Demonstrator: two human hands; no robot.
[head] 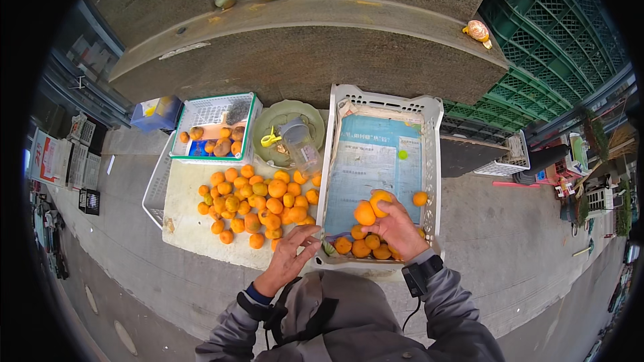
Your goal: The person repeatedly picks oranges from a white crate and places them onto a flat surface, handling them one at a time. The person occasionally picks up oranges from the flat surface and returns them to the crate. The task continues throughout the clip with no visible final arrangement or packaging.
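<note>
My right hand (400, 226) holds two orange citrus fruits (365, 212) above the near part of a white plastic crate (327, 171), which is lined with newspaper (370, 171). Several more fruits (360, 248) lie along the crate's near end, and one (419, 198) is by its right wall. My left hand (291, 256), fingers apart and with nothing seen in it, is at the crate's near left corner. To the left, a loose heap of citrus fruits (251, 201) covers part of a pale board (186, 226).
Behind the heap stand a green-rimmed white basket (211, 160) with discoloured fruits and a green plate (261, 110) bearing a clear plastic jar (304, 153) and a yellow-handled tool (270, 138). A stone ledge (312, 60) runs behind. Green crates (533, 35) are stacked at right.
</note>
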